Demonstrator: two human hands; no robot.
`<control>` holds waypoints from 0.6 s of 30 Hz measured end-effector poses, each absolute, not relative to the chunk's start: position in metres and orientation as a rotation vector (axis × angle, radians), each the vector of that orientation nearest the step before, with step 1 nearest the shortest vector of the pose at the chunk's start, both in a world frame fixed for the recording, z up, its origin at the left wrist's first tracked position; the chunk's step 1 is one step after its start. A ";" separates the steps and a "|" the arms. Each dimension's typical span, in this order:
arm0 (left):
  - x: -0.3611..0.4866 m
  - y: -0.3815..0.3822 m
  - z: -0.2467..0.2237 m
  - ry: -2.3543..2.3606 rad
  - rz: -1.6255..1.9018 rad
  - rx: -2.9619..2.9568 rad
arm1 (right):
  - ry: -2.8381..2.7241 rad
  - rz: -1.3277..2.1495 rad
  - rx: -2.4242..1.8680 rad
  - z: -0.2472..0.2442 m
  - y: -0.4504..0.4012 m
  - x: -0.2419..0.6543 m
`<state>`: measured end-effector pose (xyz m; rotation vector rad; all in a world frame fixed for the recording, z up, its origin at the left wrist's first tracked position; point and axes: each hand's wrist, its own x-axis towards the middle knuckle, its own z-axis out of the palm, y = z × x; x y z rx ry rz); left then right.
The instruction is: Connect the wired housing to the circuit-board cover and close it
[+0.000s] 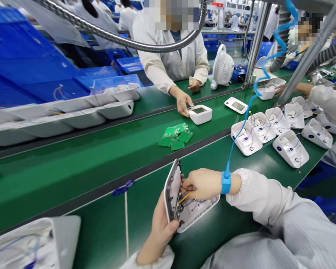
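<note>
My left hand grips a white front cover from its outer side, thumb over the lower edge, holding it tilted up. Beside it a white housing lies open on the green bench, wires running between the two parts. My right hand, with a blue wrist strap on the wrist, reaches in between cover and housing. Its fingers are bent at the yellow and dark wires; the fingertips are partly hidden, so what they pinch is unclear.
Several open white housings with wires stand at the right. Green circuit boards lie on the belt. Across it, a co-worker's hand touches a closed white device. A blue coiled cord hangs down to my wrist. Another housing sits lower left.
</note>
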<state>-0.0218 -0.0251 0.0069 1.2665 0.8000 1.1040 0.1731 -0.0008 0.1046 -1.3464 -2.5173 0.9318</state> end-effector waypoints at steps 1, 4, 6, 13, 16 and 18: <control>-0.021 -0.025 0.008 0.801 1.104 1.292 | -2.513 0.970 -1.328 0.105 0.001 0.174; -0.020 -0.024 0.012 0.825 1.118 1.322 | -2.450 1.112 -1.291 0.107 0.007 0.179; -0.019 -0.024 0.014 0.828 1.111 1.292 | -2.376 1.239 -1.270 0.108 0.009 0.182; -0.018 -0.025 0.016 0.773 1.103 1.295 | -2.389 1.211 -1.320 0.111 0.009 0.182; -0.017 -0.026 0.017 0.740 1.102 1.324 | -2.576 1.102 -1.264 0.113 0.005 0.178; -0.015 -0.027 0.019 0.693 1.091 1.373 | -2.689 0.993 -1.251 0.112 0.003 0.177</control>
